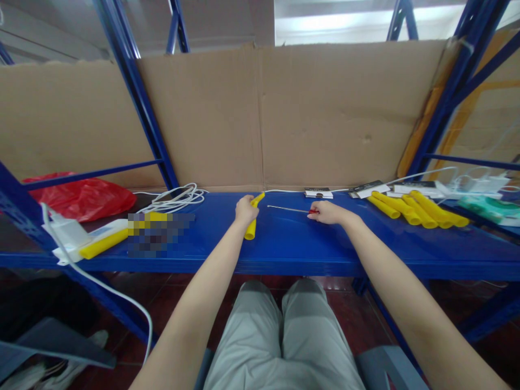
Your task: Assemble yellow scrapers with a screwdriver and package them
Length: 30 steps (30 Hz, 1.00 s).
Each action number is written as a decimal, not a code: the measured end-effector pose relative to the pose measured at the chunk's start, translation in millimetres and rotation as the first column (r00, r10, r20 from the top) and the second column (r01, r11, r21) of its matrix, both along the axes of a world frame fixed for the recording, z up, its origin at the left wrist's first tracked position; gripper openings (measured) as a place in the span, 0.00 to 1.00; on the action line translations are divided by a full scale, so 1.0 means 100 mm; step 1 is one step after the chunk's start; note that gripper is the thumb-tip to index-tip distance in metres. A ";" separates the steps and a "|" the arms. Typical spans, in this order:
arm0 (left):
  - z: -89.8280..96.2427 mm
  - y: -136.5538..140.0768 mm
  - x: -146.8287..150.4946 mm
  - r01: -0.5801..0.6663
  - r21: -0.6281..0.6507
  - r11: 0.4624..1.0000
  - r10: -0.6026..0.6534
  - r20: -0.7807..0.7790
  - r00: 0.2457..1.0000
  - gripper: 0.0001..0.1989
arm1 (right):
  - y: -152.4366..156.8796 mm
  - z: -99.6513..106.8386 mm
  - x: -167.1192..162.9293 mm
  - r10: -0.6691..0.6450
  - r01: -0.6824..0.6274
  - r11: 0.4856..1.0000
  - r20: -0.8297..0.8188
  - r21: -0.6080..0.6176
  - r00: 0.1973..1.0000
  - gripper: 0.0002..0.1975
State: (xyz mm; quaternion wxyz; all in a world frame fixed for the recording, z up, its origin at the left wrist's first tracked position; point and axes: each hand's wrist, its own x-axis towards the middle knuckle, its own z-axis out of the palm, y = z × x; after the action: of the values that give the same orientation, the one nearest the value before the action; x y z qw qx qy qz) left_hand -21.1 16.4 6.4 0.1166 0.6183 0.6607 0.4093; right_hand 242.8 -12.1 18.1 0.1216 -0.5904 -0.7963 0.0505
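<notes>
My left hand is closed around a yellow plastic tube, whose narrow end sticks out above the fingers and whose wide round end points toward me. In my right hand is a screwdriver with a red handle, mostly covered by the fingers. Its thin metal shaft points left, with the tip a little apart from the yellow tube. Both hands are above the blue tabletop. To the right lie several more yellow tubes side by side.
Small black-and-white boxes stand along the cardboard back wall. On the left are a coiled white cable, a red plastic bag, a power strip and another yellow tube. Blue shelf posts rise at both sides.
</notes>
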 end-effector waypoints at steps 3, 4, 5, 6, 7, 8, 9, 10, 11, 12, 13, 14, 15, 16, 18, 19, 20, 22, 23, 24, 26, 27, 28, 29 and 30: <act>-0.01 -0.01 0.01 0.015 0.003 1.000 -0.015 0.009 1.000 0.26 | 0.00 0.00 0.00 -0.001 0.000 1.000 0.022 0.012 1.000 0.04; -0.02 -0.02 0.02 0.012 0.000 1.000 -0.012 0.023 1.000 0.26 | 0.00 0.00 0.00 -0.002 0.002 1.000 0.032 0.020 0.999 0.04; -0.02 -0.02 0.02 0.009 -0.006 1.000 -0.009 0.038 0.999 0.25 | 0.00 0.00 0.01 -0.006 0.005 1.000 0.041 0.027 0.999 0.04; -0.02 -0.02 0.02 0.007 -0.018 1.000 -0.006 0.048 0.999 0.25 | 0.00 0.00 0.01 -0.012 0.011 0.999 0.050 0.032 0.999 0.05; -0.02 -0.03 0.03 0.006 -0.032 0.999 -0.005 0.048 0.999 0.25 | 0.00 0.00 0.02 -0.020 0.018 0.999 0.057 0.033 0.998 0.05; -0.01 -0.03 0.04 0.008 -0.049 0.999 -0.006 0.033 0.999 0.24 | 0.00 0.01 0.02 -0.028 0.026 0.999 0.063 0.029 0.998 0.05; -0.01 -0.03 0.04 0.007 -0.064 0.998 -0.006 0.005 1.000 0.24 | 0.00 0.01 0.02 -0.037 0.035 0.999 0.070 0.024 0.997 0.05; -0.01 -0.04 0.05 0.002 -0.078 0.997 -0.005 -0.033 0.999 0.23 | 0.00 0.01 0.02 -0.045 0.044 0.999 0.080 0.018 0.996 0.06; -0.01 -0.05 0.06 -0.005 -0.089 0.996 -0.002 -0.079 0.997 0.23 | 0.00 0.01 0.02 -0.051 0.050 0.999 0.091 0.012 0.995 0.06; 0.00 -0.05 0.06 -0.013 -0.100 0.995 0.001 -0.121 0.993 0.23 | 0.00 0.02 0.02 -0.056 0.056 0.998 0.102 0.007 0.993 0.06; 0.00 -0.06 0.07 -0.020 -0.110 0.994 0.003 -0.154 0.988 0.22 | 0.00 0.02 0.02 -0.060 0.060 0.998 0.110 0.002 0.992 0.07; 0.00 -0.06 0.07 -0.026 -0.119 0.993 0.004 -0.177 0.984 0.22 | -0.01 0.03 0.02 -0.064 0.065 0.998 0.114 -0.004 0.991 0.07; 0.00 -0.06 0.07 -0.028 -0.125 0.992 0.004 -0.190 0.982 0.22 | -0.01 0.03 0.02 -0.065 0.067 0.998 0.114 -0.010 0.991 0.07; 0.00 -0.07 0.07 -0.028 -0.129 0.991 0.002 -0.198 0.980 0.21 | -0.01 0.03 0.02 -0.067 0.069 0.997 0.111 -0.015 0.992 0.07; 0.01 -0.07 0.06 -0.024 -0.129 0.991 -0.003 -0.205 0.979 0.20 | -0.02 0.04 0.02 -0.073 0.076 0.997 0.101 -0.025 0.992 0.08; 0.01 -0.07 0.06 -0.019 -0.127 0.992 -0.008 -0.208 0.978 0.20 | -0.02 0.04 0.02 -0.079 0.082 0.996 0.097 -0.031 0.992 0.08; 0.01 -0.07 0.05 -0.013 -0.124 0.992 -0.014 -0.212 0.977 0.20 | -0.02 0.05 0.02 -0.086 0.090 0.995 0.097 -0.040 0.992 0.08; 0.01 -0.07 0.04 0.003 -0.124 0.992 -0.030 -0.222 0.975 0.20 | -0.03 0.06 0.03 -0.102 0.110 0.992 0.107 -0.066 0.989 0.08; 0.01 -0.08 0.04 0.009 -0.123 0.992 -0.037 -0.228 0.973 0.20 | -0.03 0.06 0.05 -0.114 0.124 0.989 0.120 -0.078 0.986 0.08; 0.01 -0.08 0.04 0.014 -0.121 0.992 -0.043 -0.237 0.971 0.20 | -0.03 0.07 0.07 -0.131 0.144 0.986 0.138 -0.088 0.982 0.08; 0.01 -0.09 0.04 0.027 -0.120 0.992 -0.058 -0.257 0.965 0.20 | -0.02 0.08 0.13 -0.177 0.197 0.975 0.177 -0.102 0.968 0.09; 0.02 -0.09 0.04 0.037 -0.121 0.992 -0.068 -0.267 0.961 0.20 | -0.01 0.08 0.16 -0.206 0.230 0.967 0.194 -0.108 0.959 0.09; 0.02 -0.10 0.05 0.049 -0.123 0.991 -0.081 -0.275 0.958 0.19 | -0.01 0.09 0.21 -0.236 0.264 0.958 0.206 -0.116 0.949 0.10; 0.02 -0.10 0.06 0.062 -0.125 0.990 -0.095 -0.280 0.955 0.19 | 0.00 0.09 0.25 -0.270 0.301 0.946 0.216 -0.123 0.938 0.10; 0.02 -0.11 0.06 0.074 -0.126 0.989 -0.107 -0.283 0.953 0.18 | 0.01 0.09 0.29 -0.309 0.341 0.931 0.222 -0.126 0.925 0.11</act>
State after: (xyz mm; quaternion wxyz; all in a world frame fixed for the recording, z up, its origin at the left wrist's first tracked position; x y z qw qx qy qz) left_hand -14.9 5.5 8.6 0.0724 0.6935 0.6637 0.2706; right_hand 271.9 -11.3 26.8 -0.0002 -0.7246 -0.6883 0.0353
